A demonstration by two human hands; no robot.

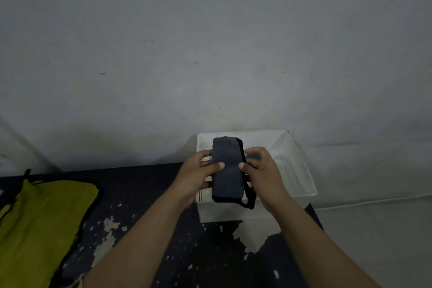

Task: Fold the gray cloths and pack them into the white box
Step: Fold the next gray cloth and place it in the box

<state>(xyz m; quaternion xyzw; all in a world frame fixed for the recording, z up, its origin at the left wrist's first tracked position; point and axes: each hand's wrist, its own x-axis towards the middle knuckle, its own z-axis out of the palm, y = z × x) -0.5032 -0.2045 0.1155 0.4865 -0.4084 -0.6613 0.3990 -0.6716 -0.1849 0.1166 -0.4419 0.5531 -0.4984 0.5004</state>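
Head view, looking down over both forearms: a folded gray cloth (227, 168) is up in the air, held lengthwise over the open white box (295, 166). The left hand (198, 170) grips the cloth's left edge, thumb laid across the top face and fingers curled round underneath. The right hand (259, 170) takes the right edge the same way, thumb on top and fingers bent round the side. The two thumbs nearly meet across the middle of the fold. A dark strip or trim hangs loose off the cloth's near right corner, curling down just under the right hand.

The box sits at the far right corner of the counter (145, 206), up against the gray wall (210, 42), its flaps spread open. What lies inside it is hidden behind the cloth and the hands.

The counter's top is dark and badly worn, with pale patches where the surface has flaked away along the near side. Over at the left edge lies a yellow-green cloth (42, 222) with black trim, flat on the counter and well apart from the box.
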